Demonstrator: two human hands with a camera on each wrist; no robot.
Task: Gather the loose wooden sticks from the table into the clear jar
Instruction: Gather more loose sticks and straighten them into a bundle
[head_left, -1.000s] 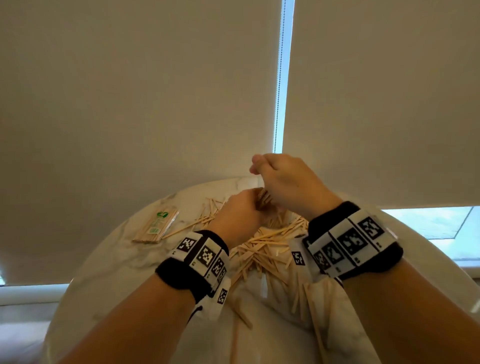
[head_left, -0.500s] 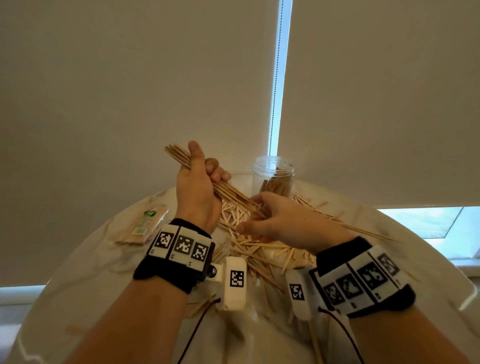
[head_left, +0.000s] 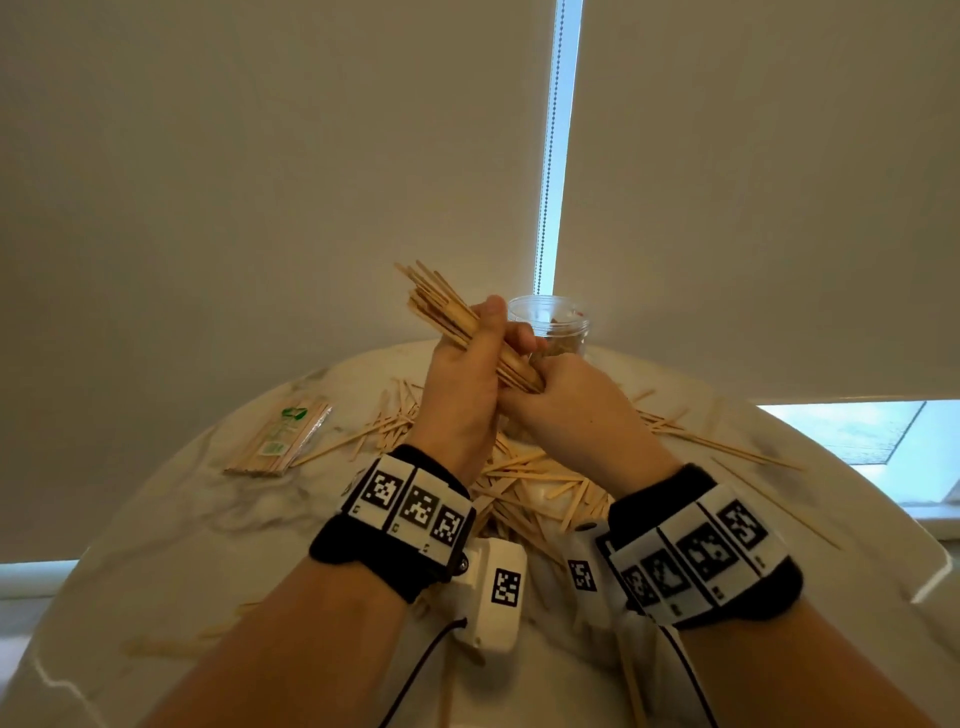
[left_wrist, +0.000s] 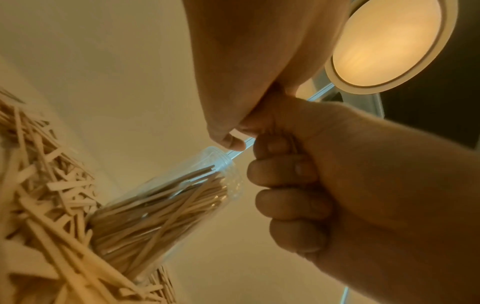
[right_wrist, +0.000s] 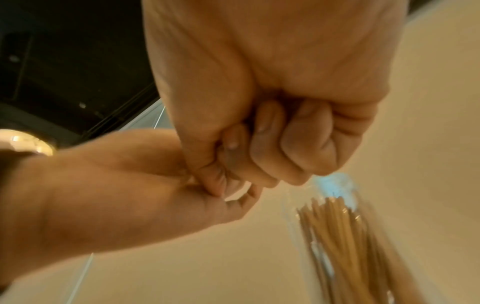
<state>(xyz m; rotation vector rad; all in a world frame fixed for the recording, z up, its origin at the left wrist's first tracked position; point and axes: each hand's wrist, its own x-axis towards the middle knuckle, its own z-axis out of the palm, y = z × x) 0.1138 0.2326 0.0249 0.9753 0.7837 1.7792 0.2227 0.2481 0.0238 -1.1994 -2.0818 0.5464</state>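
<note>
A bundle of thin wooden sticks (head_left: 441, 306) slants up to the left just in front of the clear jar (head_left: 550, 325). My left hand (head_left: 467, 364) grips the bundle at its middle, thumb on top. My right hand (head_left: 566, 405) is curled round its lower end, pressed against the left hand. In the left wrist view the right hand (left_wrist: 337, 185) is a closed fist beside the jar (left_wrist: 168, 205), which holds many sticks. The right wrist view shows the right hand (right_wrist: 272, 123) curled and the jar (right_wrist: 345, 236) below it. Loose sticks (head_left: 524, 483) lie heaped under both wrists.
A wrapped packet of sticks (head_left: 280, 436) lies at the left of the round white marble table (head_left: 182, 519). Long single sticks (head_left: 727, 447) stretch out to the right. Drawn blinds stand directly behind the table. A round ceiling lamp (left_wrist: 389, 41) shows overhead.
My left hand has carried the bundle right and up toward the jar. My right hand left the pile and closed round the bundle's lower end, so both hands now touch.
</note>
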